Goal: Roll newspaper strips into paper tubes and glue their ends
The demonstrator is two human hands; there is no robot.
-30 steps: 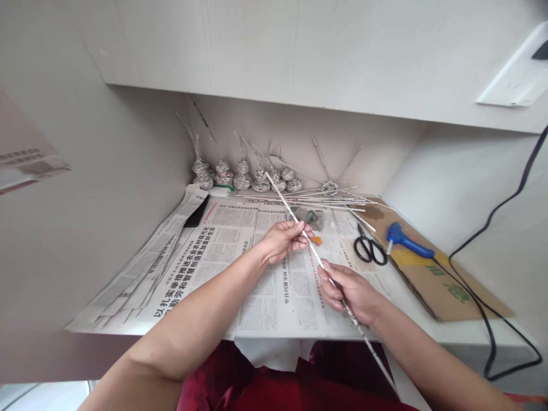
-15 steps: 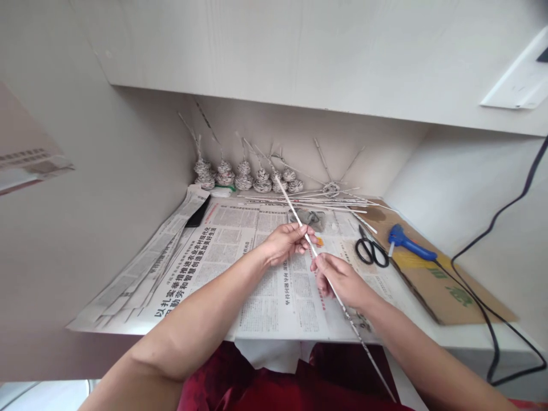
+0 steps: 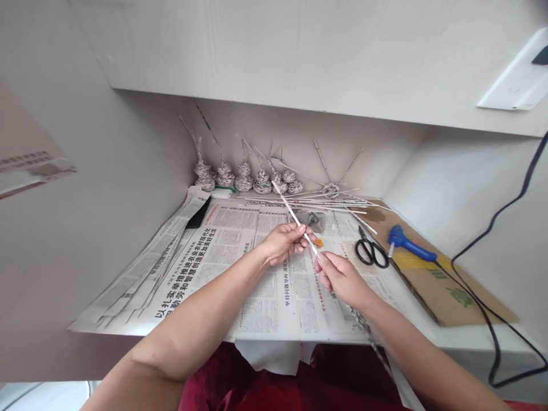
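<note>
A thin rolled-newspaper tube slants across the middle of the view, its far tip near the woven paper gourds. My left hand pinches this tube between thumb and fingers at about its middle. Just below, my right hand is closed on the same tube with thumb and forefinger. Below my right wrist a blurred, patterned stretch of paper strand runs down toward my lap; its link to the tube is hidden by the hand. A small orange object lies just beyond my left fingertips.
Newspaper sheets cover the table. Several woven paper gourds line the back, beside loose paper tubes. Black-handled scissors, a blue glue gun and cardboard lie at right, with a black cable. A panel overhangs the back.
My right hand has turned and its fingers have closed up more around the tube. The trailing strand below it has shifted right and blurred. My left hand is nearly still.
</note>
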